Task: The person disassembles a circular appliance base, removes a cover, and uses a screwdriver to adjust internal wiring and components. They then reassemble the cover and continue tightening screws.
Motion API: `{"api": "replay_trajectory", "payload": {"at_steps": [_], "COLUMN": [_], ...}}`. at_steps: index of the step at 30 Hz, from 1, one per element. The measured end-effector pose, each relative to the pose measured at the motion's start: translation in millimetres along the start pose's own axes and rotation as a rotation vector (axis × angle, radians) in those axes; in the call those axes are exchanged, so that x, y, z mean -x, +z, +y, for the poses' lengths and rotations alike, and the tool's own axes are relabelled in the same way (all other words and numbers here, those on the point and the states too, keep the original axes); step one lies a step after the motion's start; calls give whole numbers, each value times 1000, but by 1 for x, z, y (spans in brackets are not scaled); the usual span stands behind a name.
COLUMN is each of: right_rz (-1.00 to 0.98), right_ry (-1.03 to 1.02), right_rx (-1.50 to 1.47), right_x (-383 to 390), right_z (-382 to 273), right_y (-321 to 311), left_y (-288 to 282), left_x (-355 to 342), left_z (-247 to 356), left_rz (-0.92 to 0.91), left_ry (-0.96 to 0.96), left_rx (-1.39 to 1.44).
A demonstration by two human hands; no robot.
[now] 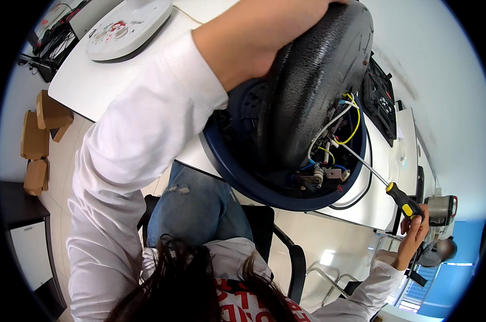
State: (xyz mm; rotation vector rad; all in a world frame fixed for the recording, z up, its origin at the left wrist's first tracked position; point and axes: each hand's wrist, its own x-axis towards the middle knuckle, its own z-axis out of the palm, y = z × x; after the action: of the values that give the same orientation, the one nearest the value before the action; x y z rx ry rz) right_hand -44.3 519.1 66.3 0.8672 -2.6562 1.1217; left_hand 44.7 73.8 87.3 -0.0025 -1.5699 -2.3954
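A dark blue round appliance housing (237,182) rests on the white table in front of me. Out of it rises a tilted black rounded metal pot (312,86), held up by my left hand (294,24) at its upper edge; most of those fingers are hidden or cut off by the frame. White, yellow and blue wires (355,123) run from the pot into the housing, beside small metal terminals (319,176). My right hand (414,233) grips the black-and-yellow handle of a screwdriver (401,198). Its shaft points into the wiring; whether the tip touches a screw is too small to tell.
An open black tool case (379,99) lies behind the housing. A white appliance panel with knobs (127,32) sits at the table's far left. A black cord (369,177) curves by the right edge. Cardboard boxes (33,142) stand on the floor; another person (446,249) is far right.
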Motion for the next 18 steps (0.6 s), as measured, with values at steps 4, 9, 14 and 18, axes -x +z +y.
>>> {"api": "replay_trajectory", "payload": {"at_steps": [4,9,14,18], "right_rz": [30,53,14,0], "right_ry": [-11,31,54,58], "right_rx": [2,-27,-35,-34], "right_x": [-1,10,16,16], "right_z": [3,7,9,9], "right_y": [4,13,16,15], "left_y": [-11,-12,-2,3], "left_x": [-3,-6,-8,-7], "left_z": [-19,-50,-82,-98], "left_rz": [-28,-38,-127,-192], "left_ry": [-55,-5,-223,-318], "left_rx": [250,286,275,393]}}
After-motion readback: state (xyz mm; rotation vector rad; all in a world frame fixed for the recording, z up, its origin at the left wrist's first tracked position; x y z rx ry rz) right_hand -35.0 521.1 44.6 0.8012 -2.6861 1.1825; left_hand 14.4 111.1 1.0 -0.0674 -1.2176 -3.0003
